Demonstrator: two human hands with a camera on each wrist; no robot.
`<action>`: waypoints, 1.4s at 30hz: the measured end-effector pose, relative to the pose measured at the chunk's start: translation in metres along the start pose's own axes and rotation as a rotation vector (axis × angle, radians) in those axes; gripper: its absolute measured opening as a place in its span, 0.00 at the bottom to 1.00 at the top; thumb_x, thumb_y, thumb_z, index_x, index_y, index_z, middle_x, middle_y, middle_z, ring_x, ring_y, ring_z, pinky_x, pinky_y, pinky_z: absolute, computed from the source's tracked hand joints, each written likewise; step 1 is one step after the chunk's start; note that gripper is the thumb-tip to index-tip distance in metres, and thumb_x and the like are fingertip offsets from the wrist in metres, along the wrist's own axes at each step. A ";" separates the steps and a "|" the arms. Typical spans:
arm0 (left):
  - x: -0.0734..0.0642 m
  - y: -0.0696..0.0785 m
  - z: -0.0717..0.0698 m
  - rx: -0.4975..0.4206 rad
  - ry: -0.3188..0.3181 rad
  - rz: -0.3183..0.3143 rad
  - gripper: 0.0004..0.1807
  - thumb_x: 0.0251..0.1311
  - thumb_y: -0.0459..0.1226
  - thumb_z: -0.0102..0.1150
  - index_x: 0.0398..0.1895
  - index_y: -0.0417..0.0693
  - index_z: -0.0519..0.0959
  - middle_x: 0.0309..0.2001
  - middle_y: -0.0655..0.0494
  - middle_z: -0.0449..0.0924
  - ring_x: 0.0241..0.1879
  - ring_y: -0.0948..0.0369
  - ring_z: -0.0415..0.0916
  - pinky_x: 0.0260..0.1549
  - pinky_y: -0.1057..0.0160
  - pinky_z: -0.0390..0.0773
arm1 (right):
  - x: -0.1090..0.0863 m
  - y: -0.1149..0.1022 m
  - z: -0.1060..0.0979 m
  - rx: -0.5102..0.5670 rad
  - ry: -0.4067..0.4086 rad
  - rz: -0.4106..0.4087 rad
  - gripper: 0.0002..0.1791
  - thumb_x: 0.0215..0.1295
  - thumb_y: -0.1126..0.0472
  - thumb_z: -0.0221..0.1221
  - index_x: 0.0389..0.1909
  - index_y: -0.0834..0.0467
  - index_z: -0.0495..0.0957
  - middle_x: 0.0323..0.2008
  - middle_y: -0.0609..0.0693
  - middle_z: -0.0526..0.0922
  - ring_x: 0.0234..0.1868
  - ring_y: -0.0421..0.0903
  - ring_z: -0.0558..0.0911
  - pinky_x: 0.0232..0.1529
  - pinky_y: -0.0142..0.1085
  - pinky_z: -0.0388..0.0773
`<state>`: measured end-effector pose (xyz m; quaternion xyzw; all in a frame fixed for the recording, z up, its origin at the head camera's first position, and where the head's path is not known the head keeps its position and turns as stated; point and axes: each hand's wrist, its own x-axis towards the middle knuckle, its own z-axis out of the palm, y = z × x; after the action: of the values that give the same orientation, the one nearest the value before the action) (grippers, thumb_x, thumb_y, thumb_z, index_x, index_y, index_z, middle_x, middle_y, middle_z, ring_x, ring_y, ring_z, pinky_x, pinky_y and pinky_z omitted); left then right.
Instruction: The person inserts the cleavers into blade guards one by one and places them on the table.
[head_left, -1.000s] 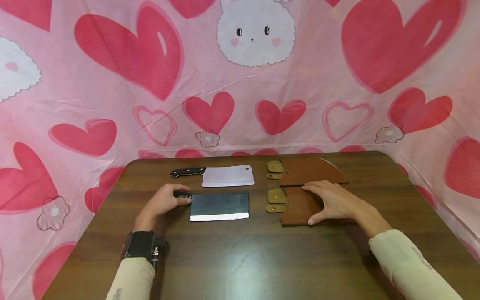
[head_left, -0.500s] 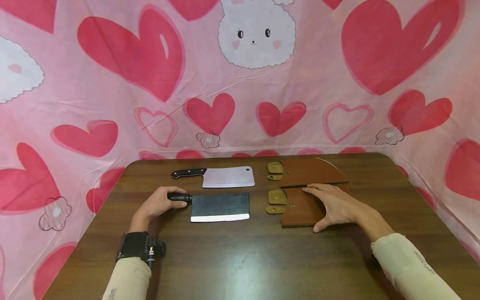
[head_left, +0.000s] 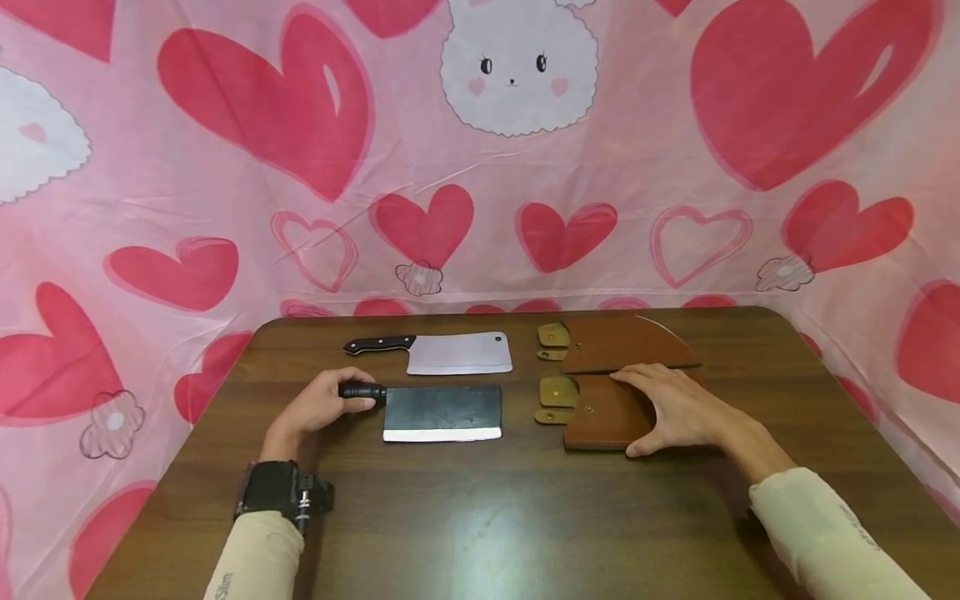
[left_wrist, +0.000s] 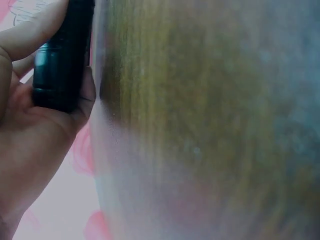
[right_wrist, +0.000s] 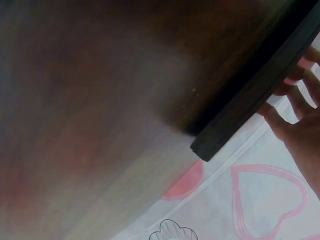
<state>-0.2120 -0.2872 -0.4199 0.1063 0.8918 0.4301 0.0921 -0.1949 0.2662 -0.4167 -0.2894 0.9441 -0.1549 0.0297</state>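
Observation:
My left hand holds the black handle of a dark cleaver between thumb and fingers; its blade lies flat with the bright edge toward me. Close up in the left wrist view, the thumb lies over the black handle and fingers pass behind it. My right hand spans the nearer brown leather knife sheath, thumb at the near edge and fingertips at the far edge. The right wrist view shows the sheath's thick dark side with fingers beside it.
Behind the dark cleaver lies a silver cleaver with a black riveted handle. A second brown sheath lies behind the nearer one. Both sheaths have snap straps on their left. The wooden table meets a pink heart-print cloth.
My left hand has slid left along the cleaver handle, uncovering more of it. My right thumb has shifted slightly right along the sheath's near edge.

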 end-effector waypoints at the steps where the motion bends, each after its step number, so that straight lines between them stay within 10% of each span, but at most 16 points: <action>1: 0.001 0.001 0.001 -0.010 0.000 0.006 0.15 0.62 0.34 0.69 0.49 0.38 0.82 0.42 0.46 0.81 0.42 0.51 0.73 0.45 0.54 0.71 | 0.000 0.001 -0.001 -0.003 0.007 0.000 0.60 0.37 0.29 0.76 0.71 0.57 0.69 0.67 0.58 0.71 0.67 0.61 0.68 0.62 0.66 0.63; 42: 0.013 0.037 0.015 -0.039 0.173 0.050 0.18 0.60 0.38 0.72 0.51 0.41 0.83 0.51 0.42 0.80 0.49 0.47 0.73 0.46 0.55 0.74 | 0.033 -0.031 -0.005 -0.050 0.116 -0.083 0.59 0.40 0.28 0.73 0.71 0.57 0.69 0.65 0.56 0.72 0.65 0.57 0.68 0.63 0.60 0.62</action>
<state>-0.2161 -0.2498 -0.4013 0.0894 0.8848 0.4572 0.0062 -0.2063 0.2248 -0.4015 -0.3194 0.9351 -0.1487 -0.0386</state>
